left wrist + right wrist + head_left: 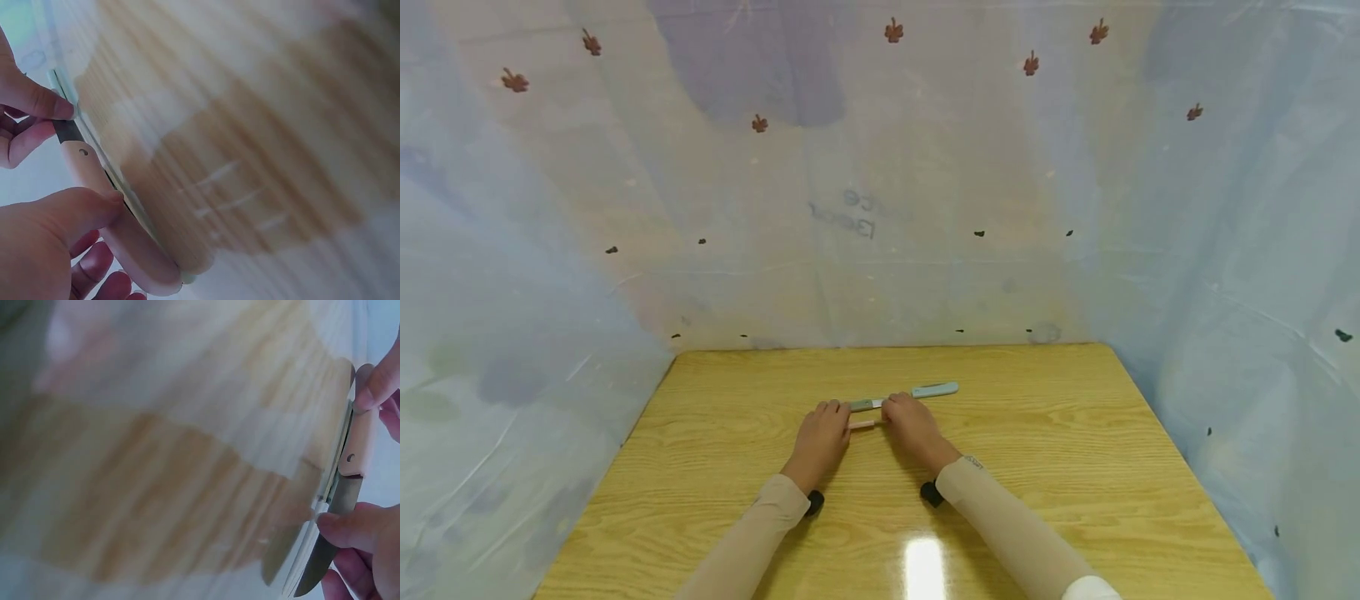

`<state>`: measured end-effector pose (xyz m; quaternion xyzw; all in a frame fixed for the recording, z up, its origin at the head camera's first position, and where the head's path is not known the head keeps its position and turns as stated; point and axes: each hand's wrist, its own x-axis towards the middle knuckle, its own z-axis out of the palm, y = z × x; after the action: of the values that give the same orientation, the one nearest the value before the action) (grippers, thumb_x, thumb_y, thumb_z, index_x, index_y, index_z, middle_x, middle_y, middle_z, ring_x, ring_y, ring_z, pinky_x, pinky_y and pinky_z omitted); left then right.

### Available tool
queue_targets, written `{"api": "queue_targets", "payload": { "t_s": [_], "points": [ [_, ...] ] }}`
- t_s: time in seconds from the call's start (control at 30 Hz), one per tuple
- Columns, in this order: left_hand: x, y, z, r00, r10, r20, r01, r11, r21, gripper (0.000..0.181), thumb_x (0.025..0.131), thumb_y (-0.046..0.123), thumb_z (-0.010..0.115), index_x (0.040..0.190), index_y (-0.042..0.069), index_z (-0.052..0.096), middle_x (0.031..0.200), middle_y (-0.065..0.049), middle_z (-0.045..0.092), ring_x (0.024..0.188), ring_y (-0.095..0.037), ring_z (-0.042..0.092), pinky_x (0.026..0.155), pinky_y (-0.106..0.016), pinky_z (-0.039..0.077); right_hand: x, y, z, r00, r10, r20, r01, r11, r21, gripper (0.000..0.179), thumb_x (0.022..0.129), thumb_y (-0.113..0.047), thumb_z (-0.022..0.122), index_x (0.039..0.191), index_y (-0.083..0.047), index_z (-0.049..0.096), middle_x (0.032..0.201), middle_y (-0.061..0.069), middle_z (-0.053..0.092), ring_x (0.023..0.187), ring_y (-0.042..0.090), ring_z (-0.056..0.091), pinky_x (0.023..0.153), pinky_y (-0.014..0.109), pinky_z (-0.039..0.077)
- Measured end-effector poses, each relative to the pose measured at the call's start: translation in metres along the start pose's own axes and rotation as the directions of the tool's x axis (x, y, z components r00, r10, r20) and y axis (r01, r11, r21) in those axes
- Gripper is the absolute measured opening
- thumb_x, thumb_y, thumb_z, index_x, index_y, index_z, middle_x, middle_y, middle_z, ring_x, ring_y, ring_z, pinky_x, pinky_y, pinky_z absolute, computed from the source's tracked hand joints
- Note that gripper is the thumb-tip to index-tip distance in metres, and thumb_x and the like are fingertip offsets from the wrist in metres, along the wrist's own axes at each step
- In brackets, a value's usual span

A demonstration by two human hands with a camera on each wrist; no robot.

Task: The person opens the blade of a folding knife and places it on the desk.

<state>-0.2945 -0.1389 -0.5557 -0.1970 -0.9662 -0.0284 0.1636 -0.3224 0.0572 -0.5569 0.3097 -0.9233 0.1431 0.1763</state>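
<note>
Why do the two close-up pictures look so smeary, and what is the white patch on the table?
Head view: sharp, with lamp glare on the glossy table near the sleeves. Left wrist view: the wood is blurred, only the pink knife handle and fingers are crisp. Right wrist view: likewise blurred, sharp only at the knife.

Glossy, varnished light-wood table (1075, 467) with visible grain and a bright glare patch. Small knife with smooth, matt pink plastic handle (94, 178) and dull grey metal blade (328, 547); pale grey-green plastic-handled knife (936, 389) beside it. Thin, wrinkled translucent plastic sheeting (1240, 250) behind.
</note>
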Motion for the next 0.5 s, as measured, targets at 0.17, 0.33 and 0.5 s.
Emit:
{"api": "queue_targets", "payload": {
  "t_s": [0.17, 0.33, 0.5],
  "points": [
    [0.001, -0.001, 0.003, 1.0, -0.005, 0.0, 0.005, 0.999, -0.035, 0.022, 0.086, 0.024, 0.068, 0.097, 0.011, 0.054, 0.086, -0.005, 0.053, 0.08, -0.023, 0.052, 0.063, -0.036, 0.045, 0.0, 0.0, -0.001, 0.998, 0.017, 0.068, -0.017, 1.0, -0.01, 0.006, 0.085, -0.009, 0.068, 0.082, -0.014, 0.065, 0.081, -0.002, 0.058, 0.075, 0.015, 0.055, 0.067, 0.026, 0.049],
    [0.0, -0.003, 0.006, 1.0, 0.011, -0.027, -0.014, 0.994, -0.108, 0.022, 0.086, 0.023, 0.069, 0.087, 0.013, 0.05, 0.078, -0.002, 0.046, 0.071, -0.021, 0.048, 0.058, -0.034, 0.04, 0.001, 0.001, -0.002, 0.995, 0.033, 0.098, -0.034, 0.999, 0.014, 0.006, 0.085, -0.008, 0.067, 0.083, -0.013, 0.065, 0.082, -0.001, 0.058, 0.076, 0.015, 0.054, 0.067, 0.026, 0.049],
    [0.002, -0.006, 0.011, 0.998, 0.005, -0.066, -0.016, 0.987, -0.159, 0.022, 0.084, 0.022, 0.07, 0.085, 0.012, 0.05, 0.076, -0.001, 0.045, 0.068, -0.021, 0.046, 0.056, -0.034, 0.038, 0.003, 0.002, -0.001, 0.992, 0.048, 0.119, -0.049, 0.999, 0.004, 0.004, 0.087, -0.009, 0.066, 0.085, -0.012, 0.065, 0.083, -0.002, 0.058, 0.077, 0.015, 0.054, 0.068, 0.026, 0.048]
  ]
}}
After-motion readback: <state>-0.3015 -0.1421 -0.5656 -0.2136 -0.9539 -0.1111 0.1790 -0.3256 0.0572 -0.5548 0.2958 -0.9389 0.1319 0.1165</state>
